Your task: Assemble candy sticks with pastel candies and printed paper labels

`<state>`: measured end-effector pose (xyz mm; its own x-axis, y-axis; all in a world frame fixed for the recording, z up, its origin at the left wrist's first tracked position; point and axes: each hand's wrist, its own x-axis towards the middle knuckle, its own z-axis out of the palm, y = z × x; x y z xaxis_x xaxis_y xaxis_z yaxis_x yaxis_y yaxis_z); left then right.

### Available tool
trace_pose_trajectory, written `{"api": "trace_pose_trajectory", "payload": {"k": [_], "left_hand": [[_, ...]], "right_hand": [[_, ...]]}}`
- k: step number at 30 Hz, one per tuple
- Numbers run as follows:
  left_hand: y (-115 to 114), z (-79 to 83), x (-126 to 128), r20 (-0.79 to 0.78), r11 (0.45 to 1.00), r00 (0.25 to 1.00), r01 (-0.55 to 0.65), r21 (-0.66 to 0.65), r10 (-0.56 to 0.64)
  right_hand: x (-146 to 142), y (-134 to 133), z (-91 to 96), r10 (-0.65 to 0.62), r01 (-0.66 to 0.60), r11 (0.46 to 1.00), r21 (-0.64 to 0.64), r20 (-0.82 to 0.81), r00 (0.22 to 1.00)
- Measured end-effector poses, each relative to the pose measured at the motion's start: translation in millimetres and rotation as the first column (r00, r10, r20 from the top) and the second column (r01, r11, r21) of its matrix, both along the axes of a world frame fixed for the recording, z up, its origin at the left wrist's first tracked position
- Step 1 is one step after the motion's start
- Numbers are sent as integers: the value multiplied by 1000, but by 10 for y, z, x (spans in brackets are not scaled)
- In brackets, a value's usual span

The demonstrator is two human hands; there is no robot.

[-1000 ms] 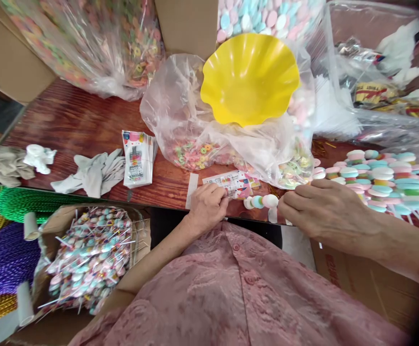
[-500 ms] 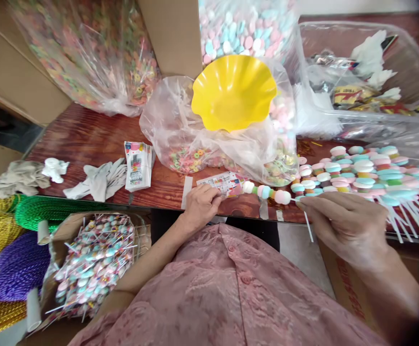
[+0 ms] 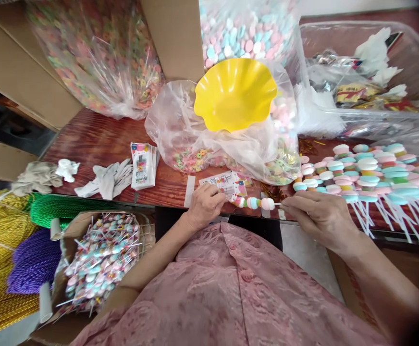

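Observation:
My right hand [image 3: 317, 216] pinches the white stick of a candy skewer [image 3: 256, 203] threaded with pastel discs, its tip pointing left into a printed plastic sleeve [image 3: 227, 184]. My left hand [image 3: 204, 206] pinches the near edge of that sleeve at the front edge of the wooden table [image 3: 94, 139]. A pile of finished-looking candy skewers [image 3: 368, 173] lies just right of my right hand.
A yellow scalloped bowl [image 3: 234, 93] rests on a clear bag of ring candies [image 3: 195, 156]. Big candy bags stand behind. A stack of printed sleeves [image 3: 142, 166], rags [image 3: 104, 179], a box of wrapped skewers [image 3: 99, 259] and coloured cord rolls [image 3: 22, 259] lie left.
The right hand has brought the candy skewer lower and to the left, so its tip now sits at the sleeve's mouth. The left hand stays on the sleeve. The view has shifted slightly.

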<state>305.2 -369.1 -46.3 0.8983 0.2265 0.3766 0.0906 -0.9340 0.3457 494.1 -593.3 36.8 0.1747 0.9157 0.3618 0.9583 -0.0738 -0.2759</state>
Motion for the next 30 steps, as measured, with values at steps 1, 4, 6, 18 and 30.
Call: {"api": "trace_pose_trajectory", "payload": {"k": [1, 4, 6, 18, 30], "left_hand": [[10, 5, 0, 16, 1000, 1000, 22, 3, -22], [56, 48, -4, 93, 995, 991, 99, -25, -96], [94, 107, -9, 114, 984, 981, 168, -57, -160], [141, 590, 22, -96, 834, 893, 368, -410, -441], [22, 725, -64, -404, 793, 764, 220, -569, -503]], "right_hand": [[8, 6, -21, 11, -11, 1000, 2, -41, 999], [-23, 21, -102, 19, -15, 999, 31, -154, 988], [-82, 20, -152, 44, -25, 995, 93, -198, 979], [-224, -145, -38, -35, -14, 988, 157, 305, 952], [-288, -12, -218, 71, -40, 951, 307, -89, 993]]}}
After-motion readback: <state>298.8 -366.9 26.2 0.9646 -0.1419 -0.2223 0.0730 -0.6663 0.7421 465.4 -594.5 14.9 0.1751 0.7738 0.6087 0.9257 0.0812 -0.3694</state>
